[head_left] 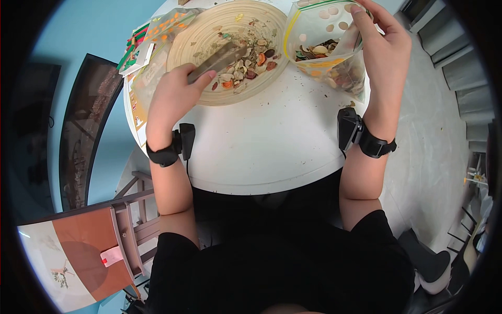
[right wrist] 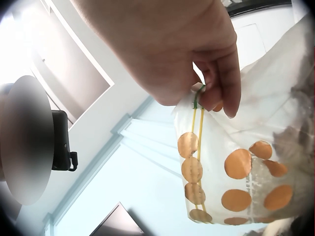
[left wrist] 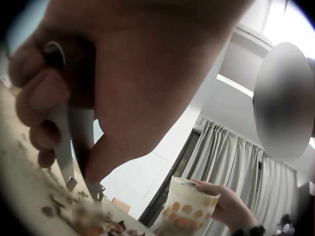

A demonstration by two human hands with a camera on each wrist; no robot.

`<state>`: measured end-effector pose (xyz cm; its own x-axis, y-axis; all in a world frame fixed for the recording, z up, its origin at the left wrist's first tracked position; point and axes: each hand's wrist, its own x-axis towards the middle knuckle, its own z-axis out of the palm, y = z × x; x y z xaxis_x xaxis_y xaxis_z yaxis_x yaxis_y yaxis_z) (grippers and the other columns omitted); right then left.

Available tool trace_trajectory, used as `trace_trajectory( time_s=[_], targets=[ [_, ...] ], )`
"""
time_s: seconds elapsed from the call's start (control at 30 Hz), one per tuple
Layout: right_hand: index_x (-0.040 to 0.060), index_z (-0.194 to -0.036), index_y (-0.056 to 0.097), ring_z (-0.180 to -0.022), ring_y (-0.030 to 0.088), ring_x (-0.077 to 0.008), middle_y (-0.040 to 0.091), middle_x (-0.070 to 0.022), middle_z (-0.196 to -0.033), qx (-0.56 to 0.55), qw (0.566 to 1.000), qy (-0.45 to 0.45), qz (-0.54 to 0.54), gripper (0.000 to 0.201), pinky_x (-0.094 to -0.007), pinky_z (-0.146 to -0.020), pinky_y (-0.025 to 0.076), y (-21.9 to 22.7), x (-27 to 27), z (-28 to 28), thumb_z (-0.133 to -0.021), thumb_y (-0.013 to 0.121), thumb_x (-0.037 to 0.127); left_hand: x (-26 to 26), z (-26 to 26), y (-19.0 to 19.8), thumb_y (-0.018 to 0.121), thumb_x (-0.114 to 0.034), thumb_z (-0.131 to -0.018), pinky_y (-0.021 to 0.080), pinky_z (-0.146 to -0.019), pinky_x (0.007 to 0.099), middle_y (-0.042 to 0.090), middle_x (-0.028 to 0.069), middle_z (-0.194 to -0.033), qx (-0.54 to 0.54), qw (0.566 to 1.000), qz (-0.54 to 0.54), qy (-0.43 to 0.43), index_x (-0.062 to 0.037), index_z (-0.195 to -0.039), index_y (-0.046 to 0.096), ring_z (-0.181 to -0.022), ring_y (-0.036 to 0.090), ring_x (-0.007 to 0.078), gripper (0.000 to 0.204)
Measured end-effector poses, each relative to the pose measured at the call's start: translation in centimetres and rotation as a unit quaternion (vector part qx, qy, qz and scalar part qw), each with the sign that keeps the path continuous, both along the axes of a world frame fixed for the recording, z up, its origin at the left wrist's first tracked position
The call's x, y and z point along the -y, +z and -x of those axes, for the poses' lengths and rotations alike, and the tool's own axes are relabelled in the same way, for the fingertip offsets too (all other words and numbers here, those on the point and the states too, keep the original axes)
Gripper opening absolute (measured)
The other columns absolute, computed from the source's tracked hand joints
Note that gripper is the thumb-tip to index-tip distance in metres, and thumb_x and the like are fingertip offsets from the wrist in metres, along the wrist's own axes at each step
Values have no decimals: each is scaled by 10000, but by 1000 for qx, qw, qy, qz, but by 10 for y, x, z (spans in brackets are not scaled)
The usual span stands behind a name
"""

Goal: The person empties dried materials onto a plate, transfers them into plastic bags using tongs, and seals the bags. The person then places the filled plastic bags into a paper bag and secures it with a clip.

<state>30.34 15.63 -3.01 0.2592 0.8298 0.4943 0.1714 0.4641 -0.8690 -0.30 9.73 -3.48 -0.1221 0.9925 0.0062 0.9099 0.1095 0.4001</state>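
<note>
My left hand grips a pair of metal tongs, which reach over a round wooden tray. In the left wrist view the tongs have their tips a little apart, close over the dried pieces. Mixed dried petals and bits, some orange and dark red, lie scattered on the tray. At the tray's right, my right hand pinches the rim of a clear zip bag with orange dots. The bag's mouth gapes, and dried pieces lie inside. Its green-and-yellow zip strip shows beside the fingers.
Another orange-dotted bag lies at the tray's left, near a small box with green and red parts. Crumbs speckle the white round table. A chair and a picture board stand at the lower left.
</note>
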Motion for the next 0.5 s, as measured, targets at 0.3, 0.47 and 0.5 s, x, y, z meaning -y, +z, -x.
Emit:
trace_trajectory(
  time_s=[0.3,0.47,0.5],
  targets=[
    [-36,-1199,732,-725,602,-60,641,14,-861,8,1000,-20,19,261,-202,-627,470,0,0,4,-970,669,73,-2,5,-12,686,-378,-976,368,-575,346,490,83,-629,31,998,34,-43,22,-904,703,-600,421,171,406],
    [-37,-1201,731,-729,609,-66,649,4,-871,2,999,-19,27,263,-205,-629,474,2,2,8,-972,673,80,-3,11,-18,678,-342,-994,345,-565,324,471,32,-634,66,997,26,-43,14,-899,704,-613,398,131,370],
    [-37,-1201,730,-728,610,-66,649,3,-872,1,1000,-16,21,264,-205,-629,475,2,4,9,-972,673,79,-3,12,-18,681,-345,-986,353,-561,331,492,50,-625,72,996,19,-42,7,-893,713,-596,411,148,365]
  ],
)
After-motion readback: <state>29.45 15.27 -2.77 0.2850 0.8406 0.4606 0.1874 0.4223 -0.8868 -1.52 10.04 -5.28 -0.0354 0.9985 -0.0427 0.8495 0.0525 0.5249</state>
